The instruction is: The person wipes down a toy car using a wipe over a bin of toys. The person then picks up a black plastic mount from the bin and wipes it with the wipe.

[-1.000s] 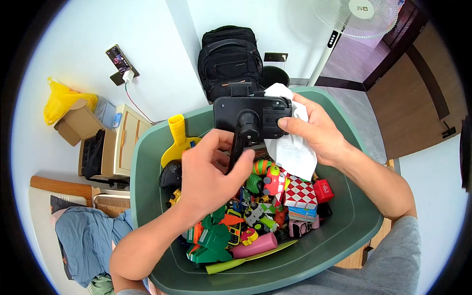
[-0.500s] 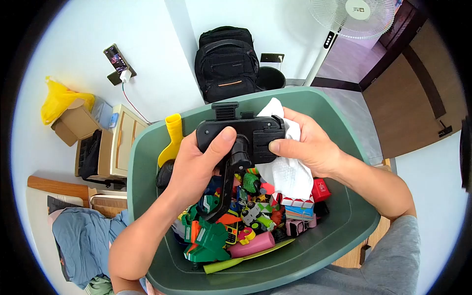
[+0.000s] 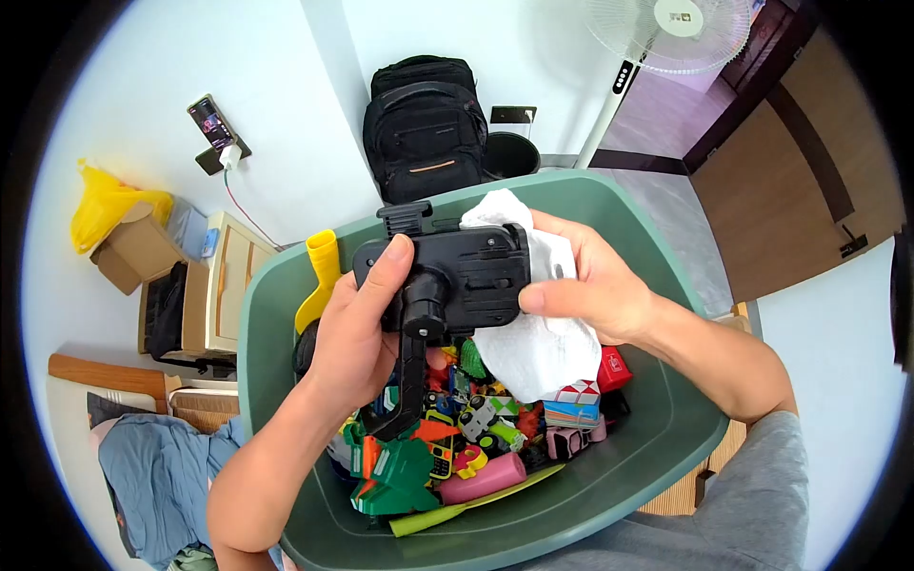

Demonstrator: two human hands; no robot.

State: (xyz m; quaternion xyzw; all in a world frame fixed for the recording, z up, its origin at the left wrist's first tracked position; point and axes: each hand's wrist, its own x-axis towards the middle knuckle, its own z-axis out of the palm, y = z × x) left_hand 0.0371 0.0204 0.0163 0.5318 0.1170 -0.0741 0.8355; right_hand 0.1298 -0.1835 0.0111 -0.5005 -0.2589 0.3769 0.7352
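A black phone holder [image 3: 476, 278] with a bent arm is held above a green plastic tub [image 3: 666, 419]. My left hand [image 3: 350, 333] is closed around the holder's left side, thumb on its face. My right hand [image 3: 605, 293] pinches a white cloth [image 3: 538, 354] against the holder's right edge, thumb at the front and fingers partly hidden behind. The cloth hangs down over the toys. Beneath lie a green toy [image 3: 395, 476], a pink cylinder [image 3: 484, 479], a small toy truck [image 3: 486, 416] and a red box [image 3: 614, 369].
A yellow plastic tube-like piece [image 3: 322, 271] leans inside the tub's left wall. Behind the tub stand a black backpack [image 3: 424, 128], a dark bin [image 3: 511, 155] and a white fan [image 3: 609, 105]. A phone [image 3: 211, 122] charges on the wall. Clothes [image 3: 162, 476] lie at left.
The phone holder has turned slightly and shifted left, with more of its front showing. The cloth hangs lower and more spread out. Both hands keep their hold; the whole view has shifted a little.
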